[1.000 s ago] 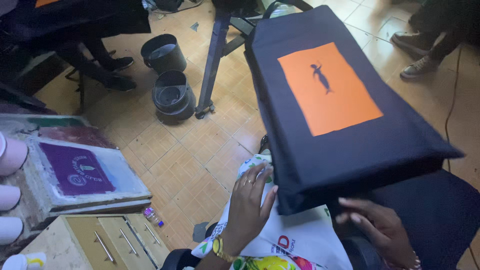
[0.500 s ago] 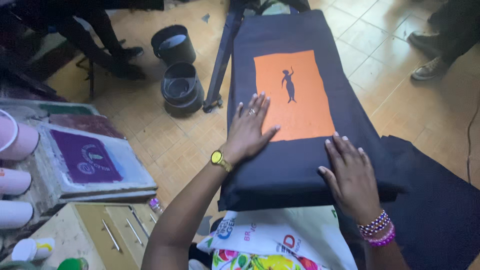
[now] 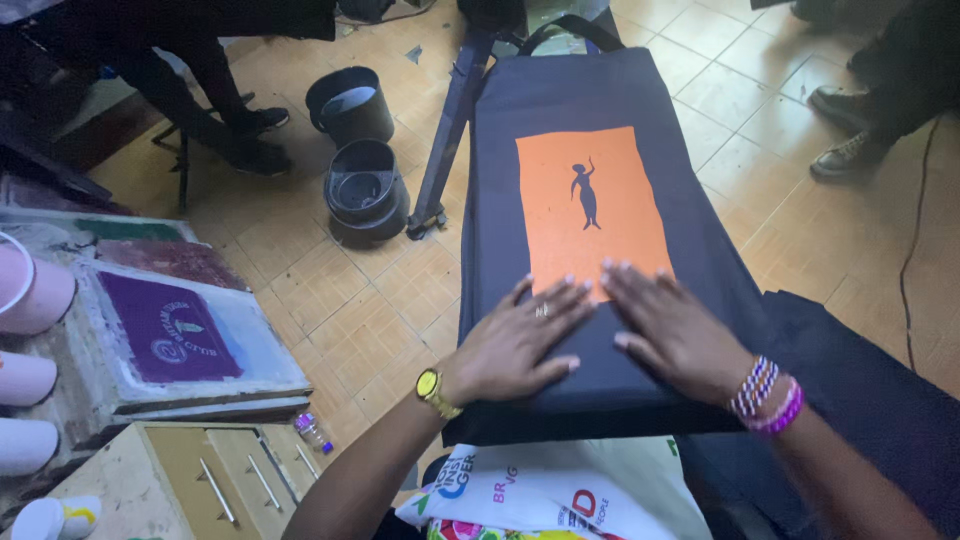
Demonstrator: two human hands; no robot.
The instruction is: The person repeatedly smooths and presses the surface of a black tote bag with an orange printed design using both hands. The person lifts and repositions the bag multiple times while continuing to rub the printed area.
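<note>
Both hands lie flat on the dark bag (image 3: 600,200), which is stretched over a board in the centre of the frame, its handles at the top edge. The left hand (image 3: 515,345), with a ring and a yellow watch, presses palm down with fingers spread, gripping nothing. The right hand (image 3: 675,330), beaded bracelets at the wrist, does the same just beside it, fingertips touching the lower edge of the orange print (image 3: 590,210). Two black buckets (image 3: 360,150) stand on the tiled floor at upper left; one perhaps holds water, hard to tell. A purple printing screen (image 3: 170,325) sits at left.
</note>
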